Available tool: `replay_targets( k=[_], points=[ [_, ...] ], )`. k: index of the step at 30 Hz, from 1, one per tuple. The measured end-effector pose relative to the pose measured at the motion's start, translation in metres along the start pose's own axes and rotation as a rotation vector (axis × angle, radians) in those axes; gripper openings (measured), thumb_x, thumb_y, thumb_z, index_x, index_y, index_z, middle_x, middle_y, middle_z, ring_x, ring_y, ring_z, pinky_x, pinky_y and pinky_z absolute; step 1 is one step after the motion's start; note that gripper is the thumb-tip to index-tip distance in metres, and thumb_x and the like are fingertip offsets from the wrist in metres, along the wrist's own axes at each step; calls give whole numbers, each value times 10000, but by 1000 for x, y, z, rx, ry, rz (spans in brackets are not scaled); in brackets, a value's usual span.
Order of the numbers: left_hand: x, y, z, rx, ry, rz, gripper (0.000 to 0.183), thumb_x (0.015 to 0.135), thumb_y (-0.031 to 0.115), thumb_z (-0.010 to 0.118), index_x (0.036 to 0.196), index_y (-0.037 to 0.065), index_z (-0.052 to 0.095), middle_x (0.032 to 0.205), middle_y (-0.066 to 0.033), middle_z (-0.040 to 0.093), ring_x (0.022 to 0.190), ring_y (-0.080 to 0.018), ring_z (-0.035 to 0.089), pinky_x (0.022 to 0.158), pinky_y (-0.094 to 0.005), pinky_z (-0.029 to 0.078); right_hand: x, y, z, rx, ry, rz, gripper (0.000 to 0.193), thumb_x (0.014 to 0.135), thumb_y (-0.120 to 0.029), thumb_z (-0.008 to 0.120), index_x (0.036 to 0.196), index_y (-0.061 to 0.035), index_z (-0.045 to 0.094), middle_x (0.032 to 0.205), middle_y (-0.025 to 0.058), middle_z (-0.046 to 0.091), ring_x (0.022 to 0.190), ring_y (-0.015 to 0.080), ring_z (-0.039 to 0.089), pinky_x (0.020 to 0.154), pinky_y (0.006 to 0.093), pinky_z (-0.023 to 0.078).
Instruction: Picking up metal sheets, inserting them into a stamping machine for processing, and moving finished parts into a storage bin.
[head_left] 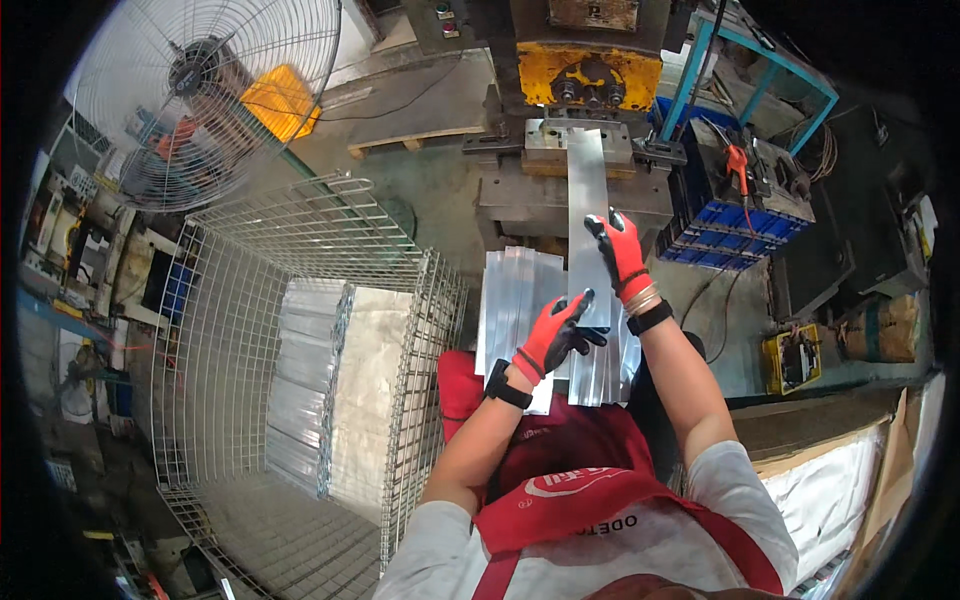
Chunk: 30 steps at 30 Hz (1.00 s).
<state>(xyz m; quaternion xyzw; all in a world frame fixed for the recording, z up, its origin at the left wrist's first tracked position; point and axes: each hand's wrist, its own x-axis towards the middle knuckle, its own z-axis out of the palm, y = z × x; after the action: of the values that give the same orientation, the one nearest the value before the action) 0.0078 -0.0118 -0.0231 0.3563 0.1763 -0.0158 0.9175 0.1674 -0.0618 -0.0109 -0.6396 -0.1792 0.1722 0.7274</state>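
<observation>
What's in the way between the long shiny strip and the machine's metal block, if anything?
Nothing visible: the gloved left hand and right hand hold the strip; its far end overlaps the block here.

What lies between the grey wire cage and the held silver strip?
In the head view: a stack of silver metal strips, partly covered by the red-gloved left hand.

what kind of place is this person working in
Probably a metalworking workshop or factory: a heavy, press-like machine with a yellow section stands ahead, shiny metal strips lie stacked in front of the person, and a wire cage holds stacked silvery pieces.
</observation>
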Motion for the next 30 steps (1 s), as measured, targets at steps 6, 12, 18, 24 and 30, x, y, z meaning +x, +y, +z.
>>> replay_targets(
  k=[6,12,18,24,30],
  points=[
    [6,-3,2,221,-67,243,310,857,322,475,1042,75,454,904,-66,543,570,-233,611,362,-254,418,12,16,4,32,4,-22,173,772,-233,568,675,-110,495,594,-84,377,520,29,324,453,204,271],
    [9,11,16,0,49,-74,276,837,313,512,988,91,445,956,-87,477,540,-241,598,364,-297,448,9,11,-1,84,-11,52,159,748,-217,609,731,-64,570,645,-73,456,579,41,381,513,209,309],
    [7,12,24,-110,93,-17,267,820,341,532,919,107,447,810,-43,434,511,-256,596,345,-285,438,3,6,5,289,24,109,187,769,-235,597,766,-48,596,657,-64,475,592,39,388,527,211,315],
    [9,10,20,-75,84,8,272,809,337,548,909,108,441,793,-41,432,510,-255,597,331,-281,431,10,45,-3,75,-17,72,276,787,-306,580,616,-100,513,582,-85,399,527,44,344,462,238,266],
    [9,10,23,-70,105,7,272,810,344,543,922,119,441,788,-51,482,502,-242,591,331,-272,427,12,38,0,93,-7,146,261,776,-306,594,601,-136,501,582,-95,385,522,33,329,455,232,250]
  ],
)
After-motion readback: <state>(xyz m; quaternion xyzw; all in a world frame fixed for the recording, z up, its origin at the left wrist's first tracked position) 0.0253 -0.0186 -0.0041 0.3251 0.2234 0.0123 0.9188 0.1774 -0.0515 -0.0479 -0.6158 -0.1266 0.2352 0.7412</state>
